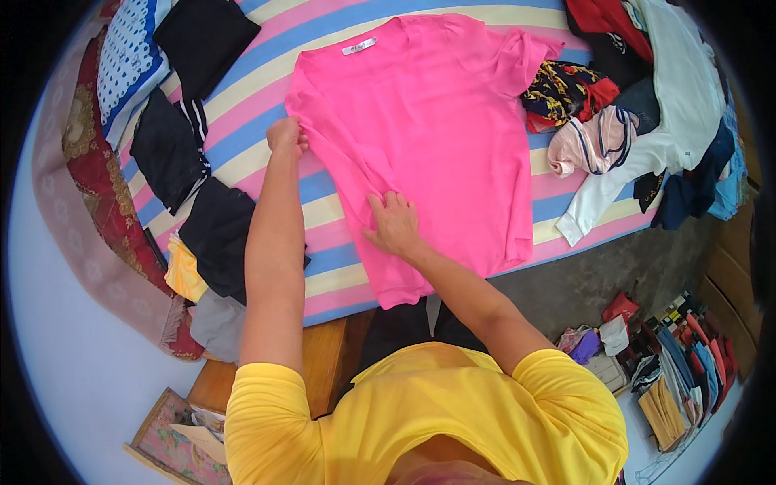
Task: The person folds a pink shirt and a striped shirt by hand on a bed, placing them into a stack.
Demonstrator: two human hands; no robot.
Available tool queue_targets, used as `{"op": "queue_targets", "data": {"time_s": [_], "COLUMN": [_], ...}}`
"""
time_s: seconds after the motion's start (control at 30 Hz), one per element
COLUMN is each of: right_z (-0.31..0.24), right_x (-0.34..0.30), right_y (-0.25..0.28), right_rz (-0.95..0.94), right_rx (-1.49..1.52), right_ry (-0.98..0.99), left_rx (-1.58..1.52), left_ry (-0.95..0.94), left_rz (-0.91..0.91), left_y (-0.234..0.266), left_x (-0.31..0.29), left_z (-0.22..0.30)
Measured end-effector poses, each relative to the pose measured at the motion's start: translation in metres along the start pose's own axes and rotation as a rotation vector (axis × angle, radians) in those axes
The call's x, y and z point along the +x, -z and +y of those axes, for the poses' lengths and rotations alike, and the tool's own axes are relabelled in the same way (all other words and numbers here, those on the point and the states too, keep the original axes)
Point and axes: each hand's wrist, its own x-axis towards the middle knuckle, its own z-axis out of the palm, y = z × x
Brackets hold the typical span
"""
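A bright pink short-sleeved blouse [453, 121] lies spread on the striped bedsheet [331, 279], its neckline with a white label at the far side and its hem toward me. My left hand [287, 137] is closed on the edge of the blouse's left sleeve, fingers curled around the cloth. Lower down, my right hand [394, 224] rests on the blouse near its left side, fingers spread and pointing away from me. Creases run through the fabric between the two hands. The sleeve on the right lies loosely bunched.
Dark folded clothes [166, 149] and a polka-dot pillow [129, 61] line the left. On the right lie a white long-sleeved top [679, 89], a pale pink garment [594, 141] and a patterned cloth [566, 89]. A rack of clothes [687, 364] stands beyond the bed's edge.
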Motion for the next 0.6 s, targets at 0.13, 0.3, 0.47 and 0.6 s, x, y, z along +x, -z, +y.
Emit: {"op": "queue_targets", "data": {"time_s": [0.13,0.3,0.47,0.6], "right_z": [0.015,0.009,0.033,0.030], "right_x": [0.001,-0.002,0.014,0.044], "right_y": [-0.011,-0.003,0.016,0.063], "right_rz": [-0.017,-0.073,0.231,0.429], "right_rx": [0.064,0.530,0.784,0.878], "right_ry": [0.062,-0.045,-0.319,-0.386], "left_rx": [-0.187,-0.663,-0.717,-0.670], "left_ry": [-0.047,0.121,0.102,0.100], "left_rz": [-0.049,-0.300,-0.430,-0.468], "left_y": [0.021,0.061,0.002,-0.026], "left_x": [-0.013,0.002,-0.024,-0.006], "left_z": [-0.011,-0.002,0.031,0.046]}}
